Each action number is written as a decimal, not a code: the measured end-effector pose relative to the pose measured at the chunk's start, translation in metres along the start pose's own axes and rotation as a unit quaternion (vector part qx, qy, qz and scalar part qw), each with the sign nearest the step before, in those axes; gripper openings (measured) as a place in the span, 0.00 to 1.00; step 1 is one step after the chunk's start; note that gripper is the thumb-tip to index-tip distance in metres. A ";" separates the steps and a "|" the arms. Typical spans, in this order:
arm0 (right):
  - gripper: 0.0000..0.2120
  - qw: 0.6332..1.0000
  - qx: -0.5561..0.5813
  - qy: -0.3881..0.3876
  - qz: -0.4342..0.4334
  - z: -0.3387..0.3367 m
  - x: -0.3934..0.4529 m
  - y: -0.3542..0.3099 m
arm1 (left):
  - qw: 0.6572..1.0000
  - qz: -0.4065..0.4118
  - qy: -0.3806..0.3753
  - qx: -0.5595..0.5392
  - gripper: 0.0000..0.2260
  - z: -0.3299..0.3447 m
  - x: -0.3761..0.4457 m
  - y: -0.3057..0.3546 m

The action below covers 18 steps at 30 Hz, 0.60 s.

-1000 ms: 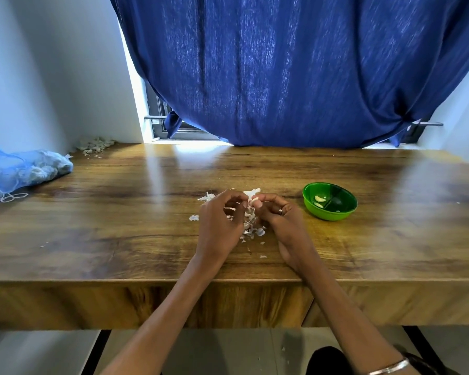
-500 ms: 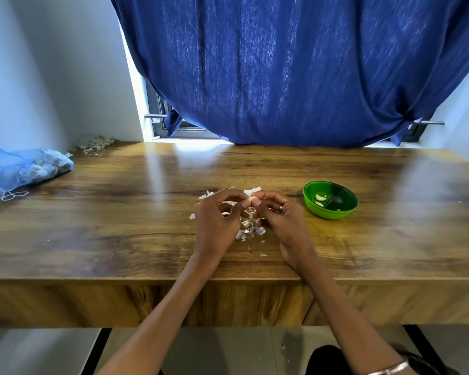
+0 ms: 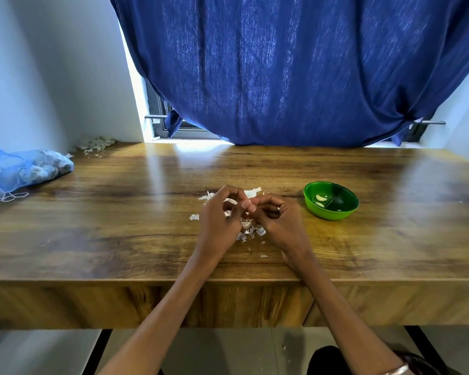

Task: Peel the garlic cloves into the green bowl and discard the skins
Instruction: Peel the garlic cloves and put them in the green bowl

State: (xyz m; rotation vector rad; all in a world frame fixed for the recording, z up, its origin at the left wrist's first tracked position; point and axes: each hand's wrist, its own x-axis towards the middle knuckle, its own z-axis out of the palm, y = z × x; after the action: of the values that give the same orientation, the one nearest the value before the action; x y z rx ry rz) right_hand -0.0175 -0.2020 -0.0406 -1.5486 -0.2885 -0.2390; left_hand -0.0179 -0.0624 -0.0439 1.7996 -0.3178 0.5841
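bowl (image 3: pixel 331 200) right of skins (image 3: pixel 251 231), bag (image 3: pixel 30 169) far left

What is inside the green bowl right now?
The green bowl holds two pale peeled garlic cloves lying on its left side, plus a tiny pale bit near the front. Its near wall hides part of the bottom, so anything there cannot be seen.

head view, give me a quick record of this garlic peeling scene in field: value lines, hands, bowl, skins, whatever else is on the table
left hand: fingers curled, pinching a garlic clove with the right hand
right hand: fingers curled on the same clove, ring on one finger
green bowl: right of the hands, on the table, a few peeled cloves inside
skins: loose pile on the table under the hands
table: wooden
blue mesh bag: far left of the table
second skin pile: far left corner
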 end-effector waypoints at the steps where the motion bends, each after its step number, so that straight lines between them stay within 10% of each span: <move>1: 0.05 1.000 0.003 -0.001 0.002 0.000 0.000 0.000 | 1.000 -0.002 -0.006 -0.005 0.08 0.000 0.000 0.000; 18: 0.06 0.995 -0.064 -0.009 -0.083 0.002 -0.006 -0.005 | 0.995 -0.063 -0.033 -0.076 0.06 -0.002 0.002 -0.001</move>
State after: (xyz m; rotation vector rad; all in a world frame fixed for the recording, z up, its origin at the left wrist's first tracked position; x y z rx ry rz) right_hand -0.0254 -0.2002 -0.0376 -1.6547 -0.4227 -0.3796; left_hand -0.0162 -0.0597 -0.0429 1.6799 -0.2850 0.4018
